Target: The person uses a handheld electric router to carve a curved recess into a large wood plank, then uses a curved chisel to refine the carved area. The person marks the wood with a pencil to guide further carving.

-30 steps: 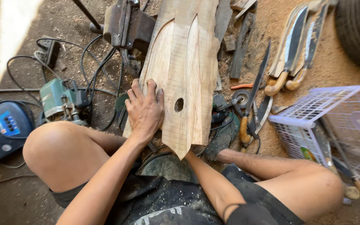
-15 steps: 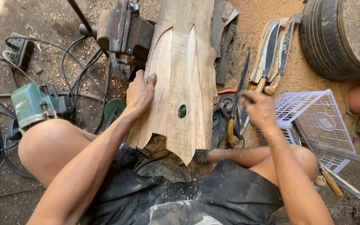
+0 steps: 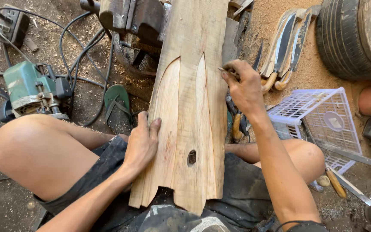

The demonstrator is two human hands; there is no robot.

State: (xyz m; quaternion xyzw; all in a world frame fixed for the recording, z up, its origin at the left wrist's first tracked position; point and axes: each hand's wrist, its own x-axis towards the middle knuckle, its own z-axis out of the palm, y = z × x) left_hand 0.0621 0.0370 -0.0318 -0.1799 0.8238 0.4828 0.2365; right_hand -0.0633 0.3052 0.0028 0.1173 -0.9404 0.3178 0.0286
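Sawdust-strewn ground surrounds a carved wooden plank; left hand presses flat on it, right hand pinches a thin tool at its edge.

Wooden plank: pale raw wood, matt, rough-sawn with carved grooves and a dark knot hole. Left hand flat on it; right hand grips a small metal tool. Basket right: white plastic lattice, slightly glossy. Knives far right: dull grey metal blades, smooth wooden handles. Power tool left: green painted casing, scuffed. Tyre: matt black rubber, dusty. Floor far right: fine sawdust.
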